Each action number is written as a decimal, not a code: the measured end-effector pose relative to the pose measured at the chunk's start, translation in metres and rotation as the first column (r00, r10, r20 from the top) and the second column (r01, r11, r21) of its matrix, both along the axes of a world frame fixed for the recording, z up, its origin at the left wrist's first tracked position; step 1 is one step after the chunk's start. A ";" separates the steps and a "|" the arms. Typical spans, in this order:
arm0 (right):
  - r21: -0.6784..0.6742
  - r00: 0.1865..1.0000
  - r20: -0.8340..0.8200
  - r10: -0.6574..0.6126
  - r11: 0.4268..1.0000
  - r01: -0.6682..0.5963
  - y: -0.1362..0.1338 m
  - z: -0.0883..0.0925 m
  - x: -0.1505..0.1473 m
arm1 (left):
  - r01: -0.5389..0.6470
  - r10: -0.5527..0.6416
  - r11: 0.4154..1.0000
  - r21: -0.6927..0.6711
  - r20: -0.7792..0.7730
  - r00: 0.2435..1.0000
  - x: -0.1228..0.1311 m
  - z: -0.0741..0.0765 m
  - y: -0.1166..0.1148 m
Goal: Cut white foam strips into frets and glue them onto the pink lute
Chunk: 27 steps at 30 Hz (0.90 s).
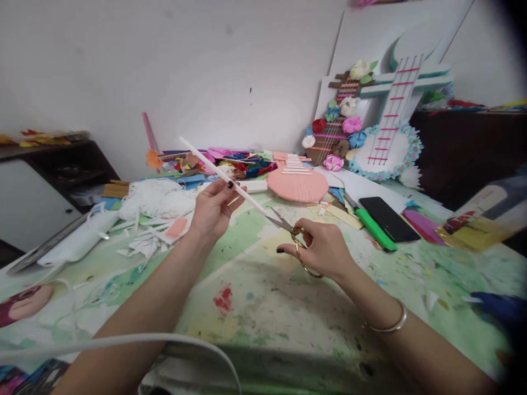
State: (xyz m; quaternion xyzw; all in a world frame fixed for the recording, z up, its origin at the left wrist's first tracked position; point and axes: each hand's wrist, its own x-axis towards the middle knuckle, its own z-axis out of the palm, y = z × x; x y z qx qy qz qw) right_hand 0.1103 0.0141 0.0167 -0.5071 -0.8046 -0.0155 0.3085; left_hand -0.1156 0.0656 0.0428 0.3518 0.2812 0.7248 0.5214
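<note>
A thin white stick (201, 156) slants down to the right above the table, pinched between the thumb and fingers of my left hand (214, 208). My right hand (325, 247) holds gold-handled scissors (294, 230), with fingers through the loops. Their blades are parted at the stick's lower right end. Behind my hands lies a pink round-bodied paper instrument (298, 185) with white strips across its neck and thin strings.
White yarn (156, 198) and paper scraps (150, 240) lie at left, beside a glue gun (78, 236). A green cutter (375, 229), a black phone (389, 218) and a bottle (486, 214) are at right. Decorated paper instruments (387, 148) stand behind. A white cable (164, 337) crosses the foreground.
</note>
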 end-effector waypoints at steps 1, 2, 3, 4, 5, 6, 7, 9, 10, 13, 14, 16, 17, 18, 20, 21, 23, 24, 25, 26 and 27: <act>-0.011 1.000 0.013 0.004 1.000 -0.003 -0.001 0.000 -0.001 | 0.006 -0.006 1.000 0.001 -0.005 1.000 0.001 -0.001 0.000; -0.015 1.000 0.022 0.005 1.000 -0.004 -0.001 -0.001 -0.002 | 0.011 -0.011 1.000 0.000 -0.012 1.000 0.002 -0.002 0.000; -0.012 1.000 0.029 0.001 1.000 -0.001 -0.001 -0.001 -0.002 | 0.016 -0.016 1.000 -0.005 -0.020 1.000 0.003 -0.003 0.000; -0.005 0.999 0.038 -0.006 1.000 0.006 -0.001 -0.002 -0.003 | 0.020 -0.021 1.000 -0.013 -0.031 0.999 0.004 -0.004 0.000; 0.003 0.999 0.047 -0.015 1.000 0.015 -0.001 -0.003 -0.003 | 0.025 -0.026 0.999 -0.021 -0.041 0.999 0.005 -0.005 -0.001; 0.012 0.998 0.056 -0.025 1.000 0.024 -0.001 -0.004 -0.003 | 0.029 -0.030 0.999 -0.026 -0.052 0.998 0.006 -0.006 -0.001; 0.021 0.997 0.063 -0.034 0.999 0.033 0.000 -0.005 -0.003 | 0.033 -0.034 0.999 -0.026 -0.061 0.998 0.007 -0.006 -0.002; 0.042 0.996 0.069 -0.051 0.998 0.048 0.001 -0.007 -0.003 | 0.041 -0.042 0.999 -0.021 -0.076 0.996 0.010 -0.007 -0.004; 0.055 0.996 0.069 -0.060 0.997 0.057 0.002 -0.008 -0.003 | 0.042 -0.043 0.999 -0.019 -0.079 0.996 0.010 -0.007 -0.004; 0.094 0.994 0.074 -0.079 0.993 0.072 0.003 -0.011 -0.003 | 0.038 -0.040 0.999 -0.020 -0.079 0.996 0.012 -0.007 -0.005; 0.104 0.994 0.075 -0.082 0.992 0.074 0.004 -0.012 -0.002 | 0.037 -0.038 0.999 -0.021 -0.079 0.996 0.012 -0.008 -0.005; 0.120 0.994 0.076 -0.085 0.990 0.075 0.004 -0.013 -0.002 | 0.033 -0.035 0.999 -0.026 -0.081 0.996 0.011 -0.009 -0.004; 0.126 0.993 0.075 -0.086 0.989 0.076 0.004 -0.013 -0.002 | 0.034 -0.036 0.999 -0.027 -0.080 0.996 0.011 -0.009 -0.003; 0.130 0.993 0.074 -0.088 0.988 0.078 0.005 -0.013 -0.002 | 0.036 -0.038 0.999 -0.028 -0.078 0.996 0.011 -0.010 -0.003; 0.134 0.993 0.071 -0.089 0.988 0.079 0.005 -0.014 -0.002 | 0.042 -0.044 0.999 -0.032 -0.072 0.996 0.011 -0.010 -0.002; 0.134 0.994 0.067 -0.090 0.988 0.081 0.005 -0.014 -0.002 | 0.045 -0.047 0.998 -0.034 -0.067 0.997 0.011 -0.010 -0.002; 0.132 0.994 0.058 -0.097 0.987 0.089 0.005 -0.014 -0.002 | 0.048 -0.050 0.998 -0.039 -0.057 0.997 0.011 -0.010 -0.003; 0.129 0.994 0.055 -0.099 0.987 0.091 0.006 -0.014 -0.002 | 0.047 -0.049 0.998 -0.042 -0.053 0.997 0.012 -0.010 -0.003; 0.125 0.994 0.051 -0.100 0.988 0.093 0.006 -0.014 -0.001 | 0.046 -0.048 0.998 -0.044 -0.052 0.997 0.012 -0.009 -0.003; 0.122 0.994 0.046 -0.100 0.988 0.094 0.006 -0.014 -0.001 | 0.044 -0.046 0.998 -0.045 -0.054 0.997 0.012 -0.009 -0.003; 0.118 0.994 0.039 -0.102 0.988 0.096 0.006 -0.014 -0.001 | 0.042 -0.045 0.998 -0.045 -0.060 0.997 0.012 -0.009 -0.003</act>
